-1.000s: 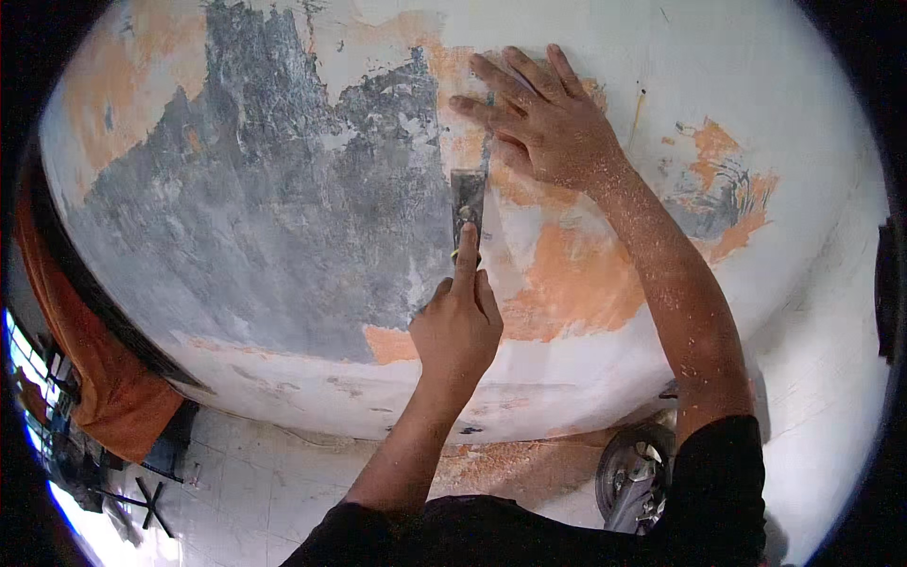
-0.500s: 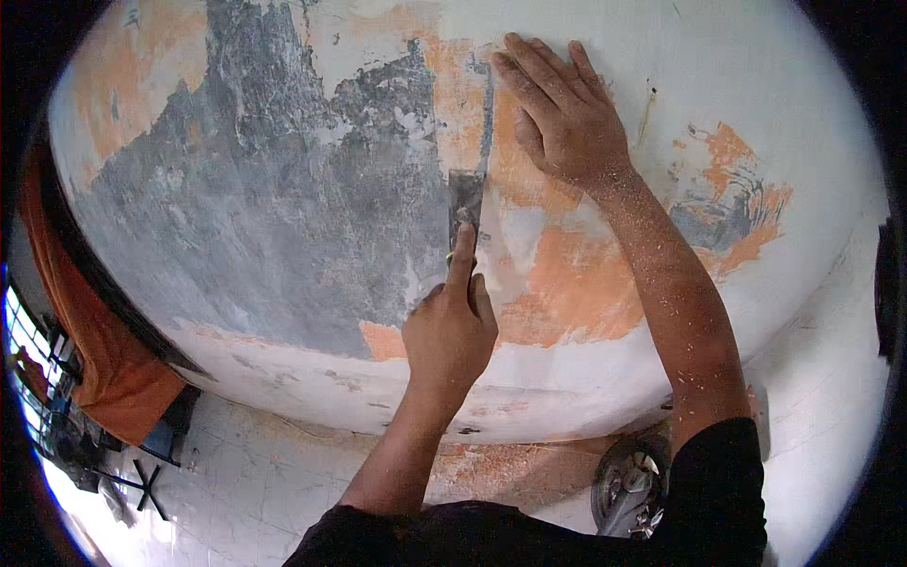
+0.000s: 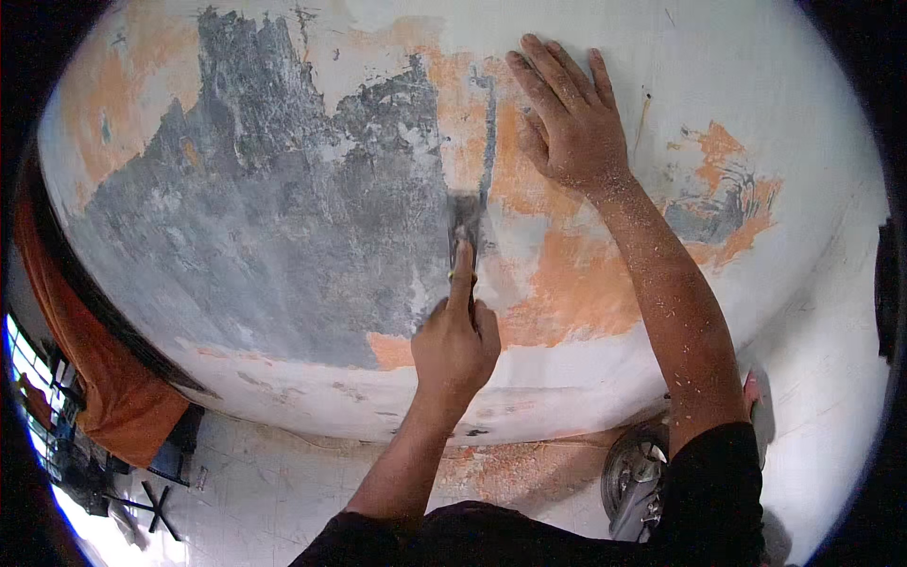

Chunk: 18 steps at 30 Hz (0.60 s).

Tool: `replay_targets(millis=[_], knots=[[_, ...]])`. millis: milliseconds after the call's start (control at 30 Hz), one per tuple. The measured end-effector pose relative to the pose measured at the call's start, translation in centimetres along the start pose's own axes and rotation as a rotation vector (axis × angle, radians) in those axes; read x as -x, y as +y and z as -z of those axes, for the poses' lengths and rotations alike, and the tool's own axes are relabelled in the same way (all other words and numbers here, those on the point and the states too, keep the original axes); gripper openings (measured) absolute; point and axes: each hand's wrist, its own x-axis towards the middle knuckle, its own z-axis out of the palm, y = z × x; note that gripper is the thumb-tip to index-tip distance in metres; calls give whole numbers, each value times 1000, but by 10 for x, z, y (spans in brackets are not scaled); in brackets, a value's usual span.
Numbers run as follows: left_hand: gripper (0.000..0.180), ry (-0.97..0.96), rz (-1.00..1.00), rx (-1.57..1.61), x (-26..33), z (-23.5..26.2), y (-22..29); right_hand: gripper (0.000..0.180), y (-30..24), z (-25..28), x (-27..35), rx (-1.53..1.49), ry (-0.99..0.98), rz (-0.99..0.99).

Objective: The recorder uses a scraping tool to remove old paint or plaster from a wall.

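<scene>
My left hand (image 3: 455, 348) grips a scraper, its index finger stretched along the flat metal blade (image 3: 464, 210). The blade's tip lies against a peeling wall (image 3: 293, 208), at the seam between a big bare grey patch and an orange and pale strip. The scraper's handle is mostly hidden in my fist. My right hand (image 3: 572, 123) rests flat on the wall, up and to the right of the blade, fingers extended and holding nothing. Dust and paint flakes cling to my right forearm.
Paint debris (image 3: 510, 468) litters the floor at the wall's foot. A motorbike wheel (image 3: 635, 477) shows beside my right sleeve. An orange cloth (image 3: 132, 406) hangs at the left, above a black star-shaped stand base (image 3: 151, 510). A smaller scraped patch (image 3: 713, 213) lies right of my forearm.
My left hand and the scraper have shifted a little down the wall. The right hand remains flat on the wall. The whole view has shifted slightly.
</scene>
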Motion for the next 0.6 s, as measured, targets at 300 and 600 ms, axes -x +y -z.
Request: replay_targets(millis=[300, 600], knots=[[69, -99, -37, -80, -5, 13, 3, 64, 0, -1, -1, 5, 2, -4], [69, -67, -83, -112, -6, 14, 3, 66, 3, -2, 1, 6, 16, 3]])
